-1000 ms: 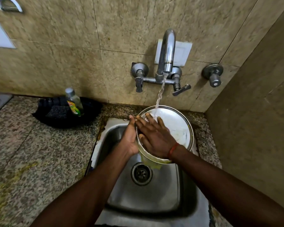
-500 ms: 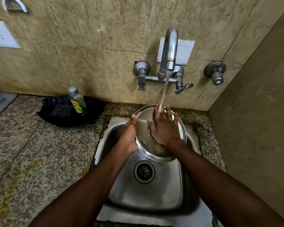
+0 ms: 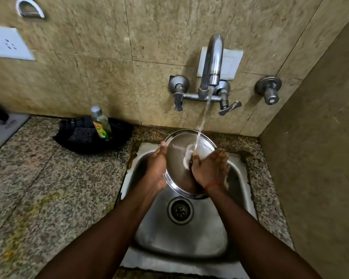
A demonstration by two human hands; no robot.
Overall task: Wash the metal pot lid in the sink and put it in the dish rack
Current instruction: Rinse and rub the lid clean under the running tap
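Over the steel sink, under the running tap, the round shiny metal pot lid tilts upright. The left hand grasps its left rim; the right hand lies open, palm against its face. Wet, smooth steel could slip from that one-sided hold and clatter into the basin. Speckled granite worktop surrounds it; no rack is visible.

pot lid: shiny wet metal, smooth. sink: brushed steel, dull sheen. tap: polished metal, spotted. counter: speckled granite, stained yellow. wall tiles: beige, mottled, semi-gloss. bottle: clear plastic.
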